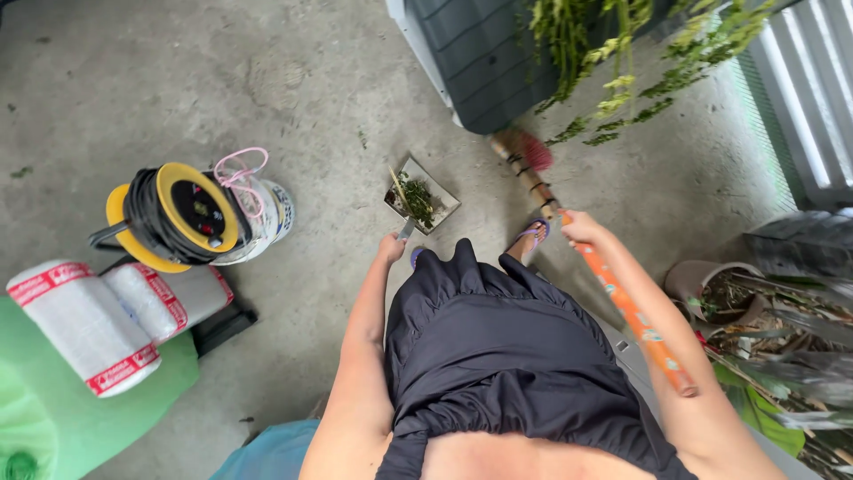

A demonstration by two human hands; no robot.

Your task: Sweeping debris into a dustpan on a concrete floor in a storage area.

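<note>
Sweeping plant litter, the person grips a broom [622, 298] by its orange handle, right hand [579, 227] fingers closed around it, red bristles beside the dustpan [421, 203]. The left hand [392, 246] holds the dustpan handle, fingers wrapped tight. Green clippings already lie in the pan on the concrete floor [338, 80]. Brushing further scraps in calls for keeping the pan's lip flat.

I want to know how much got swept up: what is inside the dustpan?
Inside the dustpan lie green leaf bits and a thin stick, piled toward the middle. Bare metal shows around them. Its handle is covered by the left hand.
</note>
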